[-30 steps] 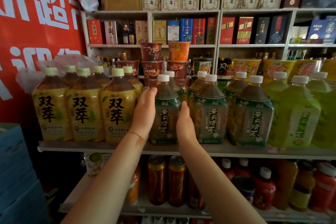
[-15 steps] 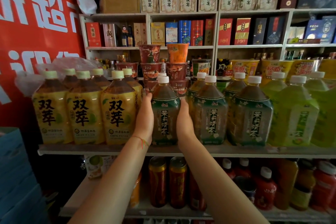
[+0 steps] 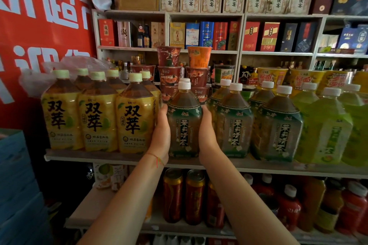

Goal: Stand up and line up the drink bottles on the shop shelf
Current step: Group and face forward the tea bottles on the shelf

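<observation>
Currently both hands are clamped on one item: a dark-green-labelled plastic jasmine tea bottle with a white screw cap (image 3: 184,123). The left hand (image 3: 161,135) presses flat against the side facing the yellow stock, and the right hand (image 3: 207,135) presses the opposite side, so the bottle is squeezed between the two palms. The fingertips lie behind the bottle and cannot be seen.

The bottle stands upright at the front edge of the pale shop shelf board (image 3: 95,156), its base on or just above the board; which one cannot be told. On its left-hand side, just beyond the left hand, stands the row of yellow-labelled tea bottles with pale green caps (image 3: 135,119). On its other side, just beyond the right hand, stand two matching green-labelled tea bottles with white caps (image 3: 235,123), then light green drink bottles (image 3: 326,131) further along. A second white cap shows directly behind the held bottle.

Judgement: the step in hand is squaring this bottle into the front row. The next move calls for setting its label forward, level with the matching neighbours, and closing the gaps the hands occupy, then letting go without tipping it against the yellow row.
</observation>
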A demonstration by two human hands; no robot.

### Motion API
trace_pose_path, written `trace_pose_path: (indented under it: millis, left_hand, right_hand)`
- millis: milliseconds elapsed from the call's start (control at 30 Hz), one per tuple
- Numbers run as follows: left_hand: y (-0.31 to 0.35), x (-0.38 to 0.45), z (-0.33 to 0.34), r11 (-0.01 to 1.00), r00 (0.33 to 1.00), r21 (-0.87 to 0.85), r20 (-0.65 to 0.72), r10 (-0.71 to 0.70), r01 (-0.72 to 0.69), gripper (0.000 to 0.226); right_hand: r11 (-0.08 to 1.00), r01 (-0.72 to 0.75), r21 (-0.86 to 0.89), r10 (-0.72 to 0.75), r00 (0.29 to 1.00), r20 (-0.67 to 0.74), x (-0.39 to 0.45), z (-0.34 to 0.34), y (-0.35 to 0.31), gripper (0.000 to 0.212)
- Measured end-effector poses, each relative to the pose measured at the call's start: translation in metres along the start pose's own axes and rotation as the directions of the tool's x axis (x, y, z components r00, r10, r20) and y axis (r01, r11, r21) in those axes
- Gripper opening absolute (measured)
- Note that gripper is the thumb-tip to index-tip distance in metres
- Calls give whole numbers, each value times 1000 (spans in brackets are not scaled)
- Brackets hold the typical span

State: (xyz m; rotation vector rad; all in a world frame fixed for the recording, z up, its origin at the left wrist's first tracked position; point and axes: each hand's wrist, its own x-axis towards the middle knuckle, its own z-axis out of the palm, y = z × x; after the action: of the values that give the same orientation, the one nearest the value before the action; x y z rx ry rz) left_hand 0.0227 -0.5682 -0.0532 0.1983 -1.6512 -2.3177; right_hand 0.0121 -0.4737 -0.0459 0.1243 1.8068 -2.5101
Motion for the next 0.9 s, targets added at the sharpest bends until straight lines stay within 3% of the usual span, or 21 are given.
trace_pose_path:
  millis: [67, 200, 267, 367, 433, 467, 533, 567, 600, 667, 767, 900]
  left_hand:
    - [0, 0, -1, 1000, 1000, 14, 14, 10, -10, 82]
    - [4, 0, 2, 1000, 1000, 25, -8, -17, 17, 75]
    - [9, -4, 3, 999, 1000, 37, -25, -11, 12, 68]
    - [13, -15, 4, 931, 966, 263, 27, 257, -255, 38]
    - [17, -22, 3, 748, 856, 431, 141, 497, -505, 51]
    - [21, -24, 2, 604, 766, 507, 200, 611, -615, 60]
    - [30, -16, -2, 179, 538, 680, 362, 761, -711, 63]
    - [35, -12, -2, -21, 476, 744, 449, 756, -668, 61]
    - [38, -7, -1, -169, 475, 786, 513, 715, -594, 59]
    - [42, -3, 1, -325, 542, 823, 556, 630, -465, 58]
    - [38, 3, -5, -391, 624, 842, 539, 566, -372, 60]
    - [36, 4, -12, -403, 612, 848, 529, 588, -345, 58]
  right_hand:
    - [1000, 2, -8, -2, 1000, 9, -2, -1, 3, 88]
    - [1000, -18, -20, 19, 999, 40, -1, -5, 2, 78]
    - [999, -27, -27, 28, 999, 38, 1, -7, 1, 84]
    - [999, -8, -39, 9, 999, 39, 2, -7, -5, 72]
    - [999, 19, -37, -17, 997, 69, 4, -7, -8, 60]
    - [999, 32, -43, -28, 996, 81, 4, -7, -9, 57]
    - [997, 48, -61, -41, 993, 111, 3, -6, -10, 52]
    - [996, 50, -67, -42, 992, 120, 2, -5, -9, 51]
    - [996, 53, -76, -43, 991, 128, -1, -3, -9, 51]
    - [994, 60, -95, -48, 991, 126, -2, 1, -8, 48]
    - [993, 56, -104, -41, 989, 142, -4, 9, -6, 42]
    - [993, 49, -107, -30, 984, 176, -10, 16, -5, 46]
